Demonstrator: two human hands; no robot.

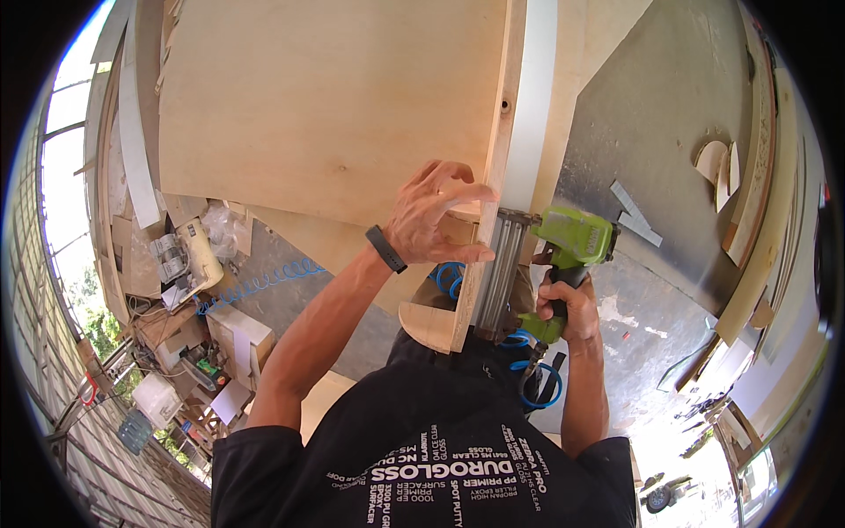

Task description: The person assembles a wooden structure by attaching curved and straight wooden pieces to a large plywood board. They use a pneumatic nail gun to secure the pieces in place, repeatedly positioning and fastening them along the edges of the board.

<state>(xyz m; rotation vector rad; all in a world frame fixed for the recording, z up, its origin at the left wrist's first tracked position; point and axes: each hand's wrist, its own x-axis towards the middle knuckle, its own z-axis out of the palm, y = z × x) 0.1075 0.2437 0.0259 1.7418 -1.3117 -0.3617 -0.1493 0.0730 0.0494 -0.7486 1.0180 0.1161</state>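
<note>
My right hand [572, 304] is wrapped around the black grip of a green pneumatic nail gun [566, 231]. Its long grey magazine [503, 273] runs beside a narrow wooden strip [504, 132], and the nose points left at the strip's side. On the opposite side, my left hand [431, 216] curves in a C, thumb and index fingertips against the strip. Between them shows part of a small wooden piece [465, 212], mostly hidden. A half-round wooden piece [429, 326] joins the strip's near end, close to my body. A blue air hose [547, 400] hangs below the gun.
A large plywood sheet [334, 106] extends left of the strip. Right lies a grey worktop [651, 114] with a metal square [635, 216] and curved wood offcuts [717, 172]. A coiled blue hose [260, 283] crosses at left, near a cluttered area with a compressor-like machine [198, 255].
</note>
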